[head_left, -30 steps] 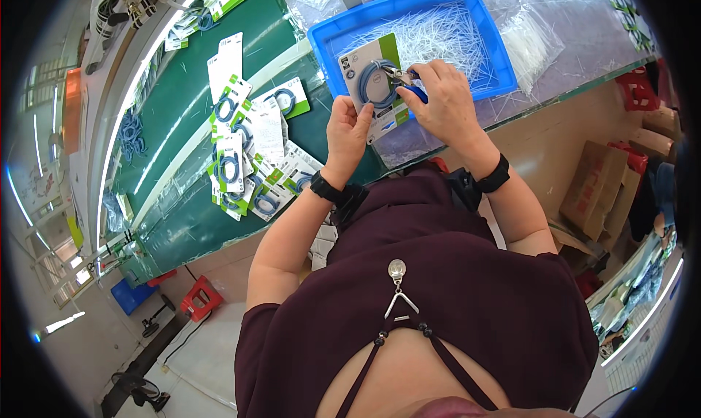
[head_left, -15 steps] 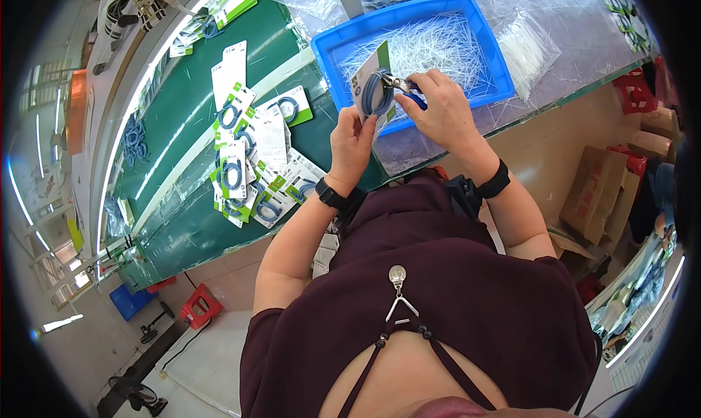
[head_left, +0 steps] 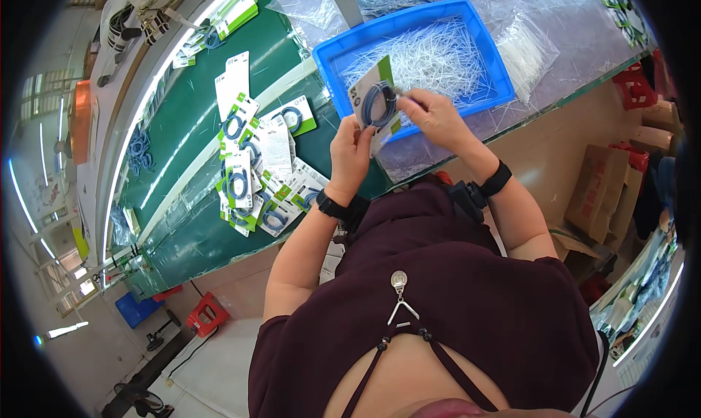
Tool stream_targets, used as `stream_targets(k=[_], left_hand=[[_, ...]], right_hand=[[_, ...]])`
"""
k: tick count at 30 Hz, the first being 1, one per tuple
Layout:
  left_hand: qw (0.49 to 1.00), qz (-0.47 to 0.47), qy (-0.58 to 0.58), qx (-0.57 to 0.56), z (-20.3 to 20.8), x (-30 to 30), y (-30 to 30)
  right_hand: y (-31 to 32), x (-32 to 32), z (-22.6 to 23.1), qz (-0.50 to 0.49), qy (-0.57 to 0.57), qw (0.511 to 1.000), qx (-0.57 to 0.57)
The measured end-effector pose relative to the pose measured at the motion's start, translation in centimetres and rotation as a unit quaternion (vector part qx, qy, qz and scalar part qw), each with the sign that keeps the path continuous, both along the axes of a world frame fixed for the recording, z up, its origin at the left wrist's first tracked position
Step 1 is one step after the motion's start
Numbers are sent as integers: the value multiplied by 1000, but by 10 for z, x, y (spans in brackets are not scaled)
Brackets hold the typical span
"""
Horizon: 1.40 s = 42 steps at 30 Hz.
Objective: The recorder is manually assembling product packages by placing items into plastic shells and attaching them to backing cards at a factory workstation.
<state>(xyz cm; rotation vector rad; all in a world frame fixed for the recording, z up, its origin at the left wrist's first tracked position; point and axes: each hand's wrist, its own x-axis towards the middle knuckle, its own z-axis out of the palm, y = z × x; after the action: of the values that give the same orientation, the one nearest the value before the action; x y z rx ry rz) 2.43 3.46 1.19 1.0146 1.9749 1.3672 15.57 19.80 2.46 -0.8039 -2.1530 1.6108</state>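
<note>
- left hand (head_left: 349, 155) pinches the lower edge of a flat white-and-green card (head_left: 363, 91) bearing a coiled blue-grey cable (head_left: 369, 105)
- right hand (head_left: 436, 119) bunches its fingers at the coil's right side; cannot tell what they grasp
- just beyond the grip, a rectangular blue plastic tray (head_left: 485, 105) holds loose thin white strips (head_left: 442, 56)
- farther right of the grip, a clear plastic bag (head_left: 545, 49) holds similar strips

Both forearms (head_left: 307, 244) extend forward, left fingers (head_left: 349, 130) pinched, right fingers (head_left: 425, 100) curled.

The held card (head_left: 378, 106) is white and green, its cable (head_left: 366, 105) grey-blue.
</note>
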Motion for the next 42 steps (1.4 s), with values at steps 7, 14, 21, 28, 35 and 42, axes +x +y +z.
stream_targets(k=[7, 14, 21, 28, 35, 42], left_hand=[[999, -29, -29, -7, 3, 0, 1], [974, -73, 215, -6, 10, 6, 0], [991, -73, 96, -64, -5, -6, -22], [978, -40, 190, -74, 11, 2, -34], [985, 33, 150, -78, 2, 20, -67], [970, 136, 100, -174, 18, 19, -177]], right_hand=[[4, -24, 11, -86, 137, 972, 173], [-2, -37, -19, -57, 97, 967, 227], [-1, -49, -37, 39, 139, 971, 192], [-17, -69, -53, 43, 104, 989, 92], [-41, -74, -64, 120, 78, 989, 24], [-3, -89, -88, 33, -6, 980, 195]])
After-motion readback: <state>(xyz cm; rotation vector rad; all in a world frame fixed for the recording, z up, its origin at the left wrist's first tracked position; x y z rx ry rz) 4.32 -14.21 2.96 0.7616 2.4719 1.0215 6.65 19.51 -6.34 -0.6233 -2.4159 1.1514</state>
